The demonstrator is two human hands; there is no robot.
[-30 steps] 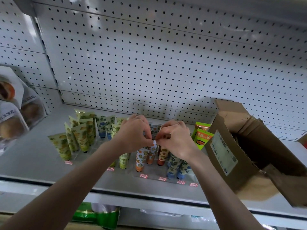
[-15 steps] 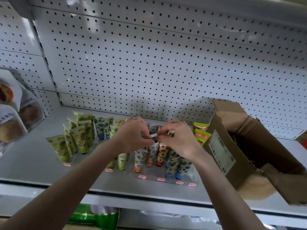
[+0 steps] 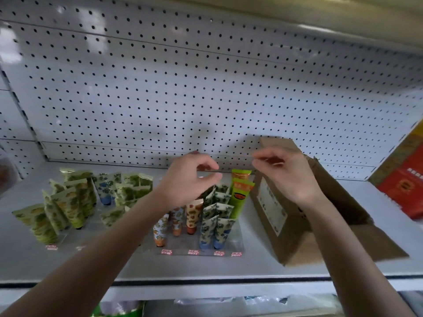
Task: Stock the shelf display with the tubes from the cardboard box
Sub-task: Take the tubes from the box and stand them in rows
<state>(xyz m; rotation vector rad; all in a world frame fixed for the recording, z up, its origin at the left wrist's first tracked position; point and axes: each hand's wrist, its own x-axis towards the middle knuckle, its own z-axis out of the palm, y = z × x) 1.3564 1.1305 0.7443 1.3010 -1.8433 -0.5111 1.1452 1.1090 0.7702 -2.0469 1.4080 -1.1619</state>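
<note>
Head view: floral-printed plastic tubes (image 3: 215, 216) are stood just left of the brown cardboard box (image 3: 286, 236). Left hand (image 3: 190, 179) and right hand (image 3: 288, 177) are raised, each grip released and empty. Crowded rows could be toppled by a brushing wrist.

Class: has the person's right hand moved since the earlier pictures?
Yes. The right hand moved rightward, from above the patterned tubes to before the open brown cardboard box.

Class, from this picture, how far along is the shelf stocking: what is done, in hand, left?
Done: rows of tubes stand in the clear tray. In hand: nothing; the left hand and right hand hover apart, empty. Left: cannot tell, the cardboard box hides its inside.
</note>
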